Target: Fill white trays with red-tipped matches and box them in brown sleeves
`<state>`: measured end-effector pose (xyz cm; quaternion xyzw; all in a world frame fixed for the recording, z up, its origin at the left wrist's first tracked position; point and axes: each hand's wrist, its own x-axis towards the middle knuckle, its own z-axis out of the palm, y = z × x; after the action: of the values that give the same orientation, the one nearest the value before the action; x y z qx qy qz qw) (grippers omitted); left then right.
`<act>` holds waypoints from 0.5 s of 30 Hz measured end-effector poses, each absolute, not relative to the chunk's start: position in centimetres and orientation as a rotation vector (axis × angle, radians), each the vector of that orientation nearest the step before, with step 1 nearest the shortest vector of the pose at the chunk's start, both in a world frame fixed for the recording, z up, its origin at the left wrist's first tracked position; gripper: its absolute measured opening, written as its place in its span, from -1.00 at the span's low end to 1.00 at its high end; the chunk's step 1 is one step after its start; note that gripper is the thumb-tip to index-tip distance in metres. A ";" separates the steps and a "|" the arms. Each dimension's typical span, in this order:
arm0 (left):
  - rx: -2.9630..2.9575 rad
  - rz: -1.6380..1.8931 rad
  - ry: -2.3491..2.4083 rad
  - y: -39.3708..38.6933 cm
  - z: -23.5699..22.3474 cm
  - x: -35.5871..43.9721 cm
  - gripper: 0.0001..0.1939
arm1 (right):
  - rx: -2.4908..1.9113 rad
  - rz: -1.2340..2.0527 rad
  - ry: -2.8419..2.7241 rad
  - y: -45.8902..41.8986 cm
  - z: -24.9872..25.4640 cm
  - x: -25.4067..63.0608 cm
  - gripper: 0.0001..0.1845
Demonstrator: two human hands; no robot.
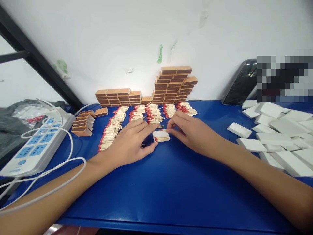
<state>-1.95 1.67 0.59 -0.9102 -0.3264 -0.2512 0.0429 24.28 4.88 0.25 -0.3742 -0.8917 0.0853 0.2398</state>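
Observation:
A small white matchbox tray lies on the blue table with a few red-tipped matches in it. My left hand rests beside the tray's left edge, its thumb and forefinger closed on that edge. My right hand is at the tray's right edge, fingers pinched together on matches over it. Just behind both hands lie rows of loose red-tipped matches.
Brown matchboxes are stacked against the white wall, more at the left. Several white box sleeves lie at the right. A power strip with white cables sits at the left edge. A dark phone leans on the wall.

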 end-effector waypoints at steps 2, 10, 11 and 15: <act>-2.810 -0.755 -1.003 1.6 0.5 -1.9 -0.60 | -1.006 0.260 -2.470 4.4 0.0 23.9 -0.93; -2.859 -0.787 -0.941 1.6 0.5 -1.9 -0.53 | -0.947 0.375 -2.448 3.6 -0.3 23.2 -0.91; -2.859 -0.781 -0.949 1.6 0.5 -1.8 -0.54 | -0.959 0.372 -2.418 3.9 -0.2 23.3 -0.91; -2.833 -0.775 -0.970 1.5 0.7 -1.8 -0.56 | -1.106 0.200 -2.237 5.9 0.0 24.7 -0.89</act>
<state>-1.75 1.52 0.66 -0.9156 -0.3134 -0.2506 0.0242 24.68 5.94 -0.04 -0.4195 -0.8484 0.0758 0.3138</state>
